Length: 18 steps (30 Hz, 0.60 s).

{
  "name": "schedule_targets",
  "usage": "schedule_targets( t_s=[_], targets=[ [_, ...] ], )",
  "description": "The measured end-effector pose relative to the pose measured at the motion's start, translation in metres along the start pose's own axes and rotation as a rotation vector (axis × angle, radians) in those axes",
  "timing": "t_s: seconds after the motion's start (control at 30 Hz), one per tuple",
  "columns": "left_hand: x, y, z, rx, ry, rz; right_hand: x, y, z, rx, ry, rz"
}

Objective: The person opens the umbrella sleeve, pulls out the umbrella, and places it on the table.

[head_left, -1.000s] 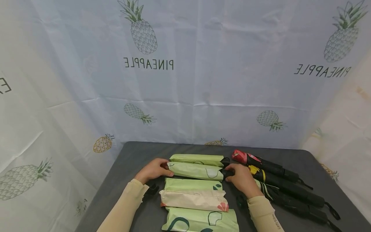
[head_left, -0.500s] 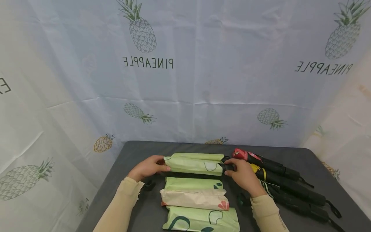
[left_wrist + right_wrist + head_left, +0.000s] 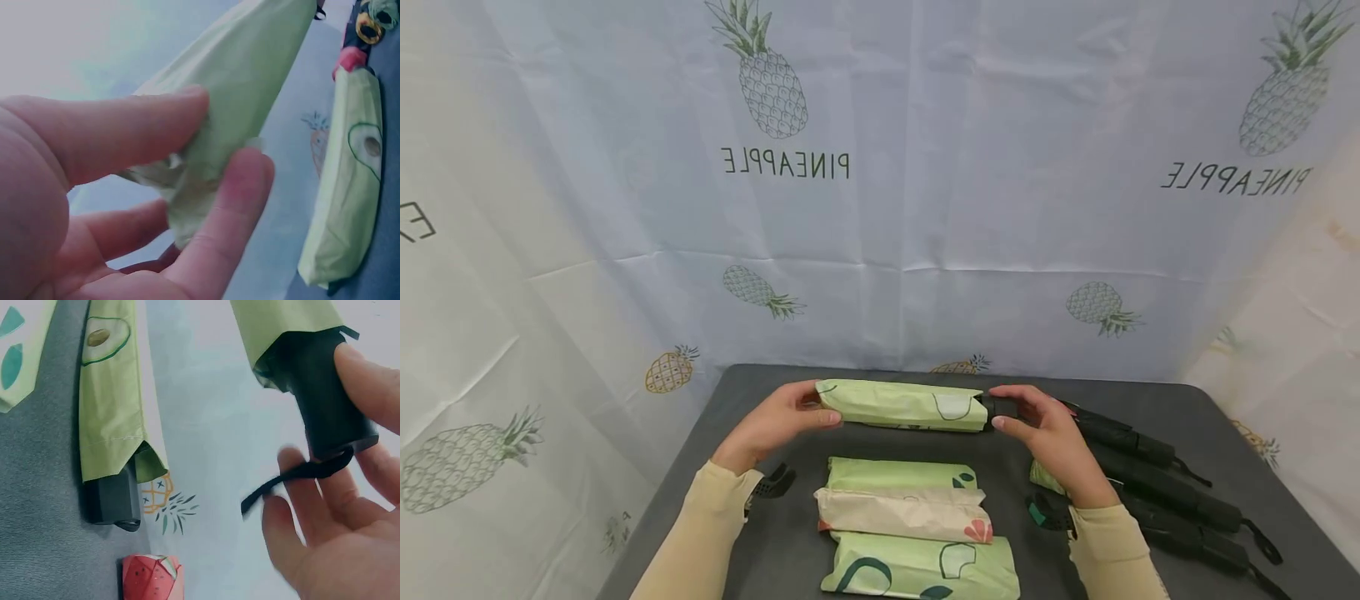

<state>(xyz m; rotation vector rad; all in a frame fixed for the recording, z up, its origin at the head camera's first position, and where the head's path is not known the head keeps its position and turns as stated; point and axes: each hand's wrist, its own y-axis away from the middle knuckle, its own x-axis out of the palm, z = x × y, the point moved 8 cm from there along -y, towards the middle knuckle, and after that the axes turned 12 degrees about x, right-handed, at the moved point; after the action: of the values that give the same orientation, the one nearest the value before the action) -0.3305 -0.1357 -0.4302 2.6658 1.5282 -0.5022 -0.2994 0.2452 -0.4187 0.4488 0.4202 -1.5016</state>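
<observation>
Both hands hold a folded umbrella in a light green sleeve (image 3: 898, 405) across the back of the dark table, raised off it. My left hand (image 3: 778, 425) pinches the sleeve's left end between thumb and fingers; the sleeve (image 3: 250, 75) looks loose there in the left wrist view. My right hand (image 3: 1060, 446) grips the black umbrella handle (image 3: 331, 394) sticking out of the other end, and a wrist strap (image 3: 294, 478) hangs from it. A second umbrella in a green avocado-print sleeve (image 3: 112, 419) lies on the table, mostly hidden behind the held one in the head view.
In front lie a green sleeve (image 3: 895, 475), a cream sleeve (image 3: 902, 515) and a larger green one (image 3: 921, 567). Several folded black umbrellas (image 3: 1165, 487) lie slanted at the right, partly behind the right hand. A pineapple-print curtain (image 3: 917, 217) stands behind the table (image 3: 760, 383).
Both hands have lifted the sleeved umbrella up and toward the back, so it now covers the one behind it. The right hand has opened out somewhat around the handle.
</observation>
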Motion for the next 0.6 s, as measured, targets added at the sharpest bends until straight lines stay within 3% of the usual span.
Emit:
schedule_targets(
  t_s=[0.23,0.6],
  targets=[
    [-0.002,0.003,-0.015,0.012,0.053,-0.043,-0.005,0.004,0.002,0.004,-0.066,0.000],
    [0.001,0.004,-0.018,0.038,0.124,-0.043,-0.001,0.003,-0.001,0.040,-0.125,0.038]
  ],
)
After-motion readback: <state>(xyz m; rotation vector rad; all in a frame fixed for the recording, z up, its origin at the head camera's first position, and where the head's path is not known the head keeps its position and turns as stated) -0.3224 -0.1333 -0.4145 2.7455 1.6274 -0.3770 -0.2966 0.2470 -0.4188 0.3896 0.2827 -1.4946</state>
